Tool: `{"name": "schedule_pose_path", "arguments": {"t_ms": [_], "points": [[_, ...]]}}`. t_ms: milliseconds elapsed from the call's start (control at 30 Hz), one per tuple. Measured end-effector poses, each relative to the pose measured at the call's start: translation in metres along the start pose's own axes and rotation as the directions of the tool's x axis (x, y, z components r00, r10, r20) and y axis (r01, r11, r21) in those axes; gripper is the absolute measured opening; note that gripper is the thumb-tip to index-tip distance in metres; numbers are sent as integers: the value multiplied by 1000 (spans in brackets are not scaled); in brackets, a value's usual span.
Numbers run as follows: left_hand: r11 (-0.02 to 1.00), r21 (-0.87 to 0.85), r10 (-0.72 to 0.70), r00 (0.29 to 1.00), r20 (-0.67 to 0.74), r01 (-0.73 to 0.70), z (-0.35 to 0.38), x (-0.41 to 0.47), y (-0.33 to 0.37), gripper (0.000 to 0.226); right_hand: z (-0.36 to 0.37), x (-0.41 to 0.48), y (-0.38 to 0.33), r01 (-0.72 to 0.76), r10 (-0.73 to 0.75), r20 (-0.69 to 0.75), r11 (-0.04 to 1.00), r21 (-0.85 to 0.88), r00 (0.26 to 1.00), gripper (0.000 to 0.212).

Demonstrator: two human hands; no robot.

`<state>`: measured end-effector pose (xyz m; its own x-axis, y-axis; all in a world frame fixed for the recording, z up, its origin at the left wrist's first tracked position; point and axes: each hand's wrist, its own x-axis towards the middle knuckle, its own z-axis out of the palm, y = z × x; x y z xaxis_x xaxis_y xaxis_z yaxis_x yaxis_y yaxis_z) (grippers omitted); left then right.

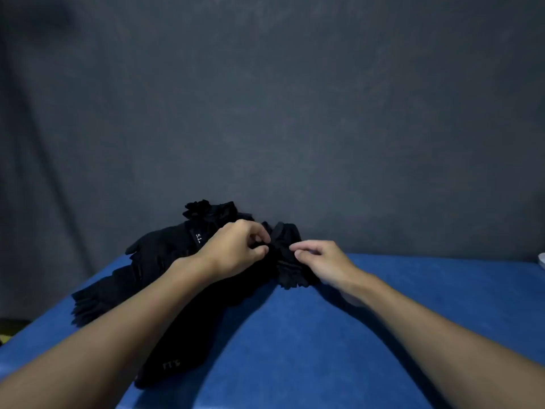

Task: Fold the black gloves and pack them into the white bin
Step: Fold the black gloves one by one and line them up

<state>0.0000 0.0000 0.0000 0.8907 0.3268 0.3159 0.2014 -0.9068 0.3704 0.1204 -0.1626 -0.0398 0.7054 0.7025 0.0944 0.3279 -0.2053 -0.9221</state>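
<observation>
A heap of black gloves (153,261) lies on the left and middle of the blue table (354,335), some with small white lettering. At the heap's right end a black glove (287,261) is bunched up between my hands. My left hand (236,250) pinches its left edge with curled fingers. My right hand (321,259) pinches its right side with thumb and forefinger. Another glove (174,361) lies under my left forearm near the front. A sliver of a white object (542,259) shows at the right frame edge; I cannot tell if it is the bin.
A dark grey cloth backdrop (295,113) rises right behind the table. The blue surface stretches to the right and front of the heap. The table's left edge drops off near the lower left of the frame.
</observation>
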Motion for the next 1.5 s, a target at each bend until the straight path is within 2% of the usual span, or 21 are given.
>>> {"name": "schedule_pose_path", "arguments": {"t_ms": [100, 267, 400, 533, 667, 733, 800, 933, 1067, 1233, 1300, 1400, 1467, 1500], "points": [[1000, 18, -18, 1000, 14, 18, 0, 0, -1, 8, 1, -4, -4, 15, -15, -63, 1000, -12, 998, 29], [1000, -7, -8, 1000, -24, 8, -7, -2, 14, 11, -14, -13, -18, 137, -124, -271, 990, 31, 955, 23], [991, -120, 53, 993, -109, -66, -11, -3, 38, 21, -36, -33, -37, 201, -179, -382, 979, 20, 907, 16], [961, -233, 119, 984, -130, -147, -15, -11, 69, 31, -58, -59, -56, 231, -223, -441, 972, -38, 869, 22], [896, -425, 108, 992, -62, -125, -19, -24, 101, 50, -76, -99, -73, 263, -259, -412, 963, -48, 874, 24], [829, -558, 74, 997, 38, -40, -17, -32, 114, 60, -82, -116, -75, 272, -262, -400, 962, -34, 878, 23], [783, -620, 38, 990, 134, 54, -12, -39, 122, 68, -86, -129, -72, 281, -270, -385, 959, -31, 882, 24], [619, -765, 3, 973, 232, 180, -4, -53, 138, 59, -94, -147, -64, 302, -290, -341, 953, -20, 894, 26], [495, -855, -25, 986, 168, 158, -6, -65, 155, 49, -106, -159, -54, 317, -286, -303, 947, 55, 909, 27], [408, -897, -34, 985, 171, 169, -14, -68, 165, 35, -110, -163, -40, 321, -287, -169, 919, 230, 943, 57], [381, -901, -50, 977, 205, 208, -11, -65, 163, 36, -110, -161, -37, 309, -266, -185, 912, 268, 946, 56], [354, -880, -92, 949, 303, 316, -3, -55, 155, 32, -109, -150, -29, 304, -228, -286, 917, 257, 931, 57], [311, -882, -128, 935, 329, 353, 8, -44, 143, 25, -107, -140, -20, 240, -146, -326, 933, 270, 934, 59], [326, -880, -154, 938, 312, 346, 15, -39, 137, 19, -106, -135, -14, 176, -88, -326, 952, 250, 941, 59]]}}
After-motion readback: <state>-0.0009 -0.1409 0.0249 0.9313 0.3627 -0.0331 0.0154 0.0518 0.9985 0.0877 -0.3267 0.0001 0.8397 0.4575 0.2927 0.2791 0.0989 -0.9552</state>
